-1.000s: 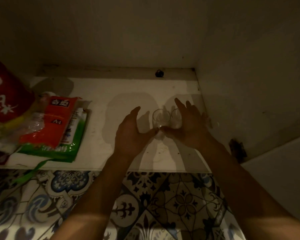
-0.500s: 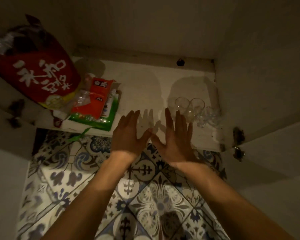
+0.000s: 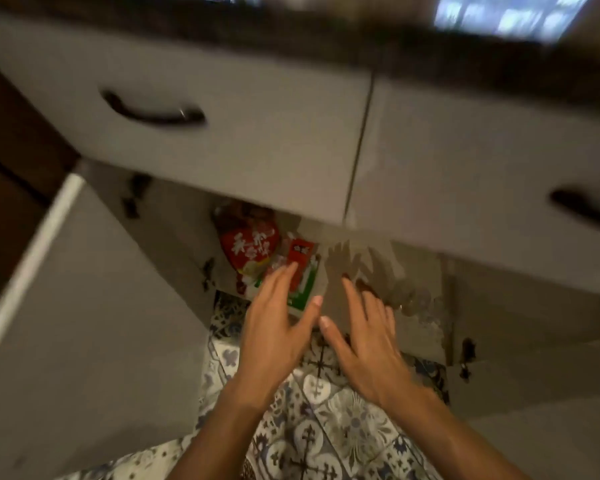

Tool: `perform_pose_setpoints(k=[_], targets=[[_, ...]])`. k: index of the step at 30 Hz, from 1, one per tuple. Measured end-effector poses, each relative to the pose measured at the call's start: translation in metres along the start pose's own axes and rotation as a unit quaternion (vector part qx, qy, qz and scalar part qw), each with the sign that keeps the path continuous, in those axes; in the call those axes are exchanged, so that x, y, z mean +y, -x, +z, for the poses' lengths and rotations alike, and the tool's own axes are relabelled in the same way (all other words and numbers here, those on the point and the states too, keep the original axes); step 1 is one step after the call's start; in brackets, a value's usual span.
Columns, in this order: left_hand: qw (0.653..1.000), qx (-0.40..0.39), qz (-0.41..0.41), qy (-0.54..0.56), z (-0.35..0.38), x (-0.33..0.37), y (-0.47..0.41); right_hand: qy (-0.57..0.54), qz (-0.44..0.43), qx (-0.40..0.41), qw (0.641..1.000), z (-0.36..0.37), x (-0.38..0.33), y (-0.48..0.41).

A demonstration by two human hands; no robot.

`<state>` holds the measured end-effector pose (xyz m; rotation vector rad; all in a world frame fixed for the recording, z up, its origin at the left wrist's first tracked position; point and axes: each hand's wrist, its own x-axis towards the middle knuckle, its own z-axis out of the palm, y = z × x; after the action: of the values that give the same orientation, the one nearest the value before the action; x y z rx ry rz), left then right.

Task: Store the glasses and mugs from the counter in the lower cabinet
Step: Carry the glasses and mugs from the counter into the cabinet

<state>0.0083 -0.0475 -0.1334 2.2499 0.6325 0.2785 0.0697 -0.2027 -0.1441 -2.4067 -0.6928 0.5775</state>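
Both hands sit in the centre of the frame, in front of the open lower cabinet (image 3: pixel 388 271). We note the left hand (image 3: pixel 274 327) with fingers spread and palm down, its grip open and empty. The right hand (image 3: pixel 368 344) is the same: fingers splayed, nothing held.

The glasses (image 3: pixel 418 301) stand on the cabinet floor at centre right, just beyond the right fingertips and apart from them. They are blurred; we cannot count them. No mugs are visible in the cabinet.

At the cabinet's left side lie a red bag (image 3: pixel 250 251) and, touching it, a red-and-green packet (image 3: pixel 300 275). The left door (image 3: pixel 84 306) hangs open across the left of the frame. Two drawer fronts fill the upper half, and the dark counter (image 3: pixel 326 39) edge runs along the top; its surface is out of view.

Judgement: one placing step is complete, with both hands free. The next move calls for rising to the counter, finding what glasses or mugs remain there, and taking a firm hold before carrying them down beside the stored glasses without knocking them.
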Motion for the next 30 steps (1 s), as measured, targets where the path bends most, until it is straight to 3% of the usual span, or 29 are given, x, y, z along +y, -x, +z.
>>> perform_pose_setpoints(k=[6, 12, 15, 22, 30], targets=[[0.995, 0.033, -0.026, 0.091, -0.161, 0.082, 0.007, -0.154, -0.031, 0.067, 0.985, -0.107, -0.154, 0.037], [0.985, 0.055, 0.026, 0.164, -0.306, 0.151, -0.023, -0.261, -0.064, 0.221, 0.938, -0.189, -0.283, 0.034], [0.981, 0.069, 0.041, 0.176, -0.356, 0.167, -0.051, -0.289, -0.057, 0.243, 0.924, -0.214, -0.322, 0.014], [0.994, 0.057, 0.07, 0.069, -0.394, 0.174, -0.137, -0.155, -0.037, 0.211, 0.964, -0.247, -0.372, -0.055], [0.985, -0.088, 0.08, -0.123, -0.398, 0.179, -0.219, -0.05, 0.007, 0.156, 0.986, -0.255, -0.393, -0.126]])
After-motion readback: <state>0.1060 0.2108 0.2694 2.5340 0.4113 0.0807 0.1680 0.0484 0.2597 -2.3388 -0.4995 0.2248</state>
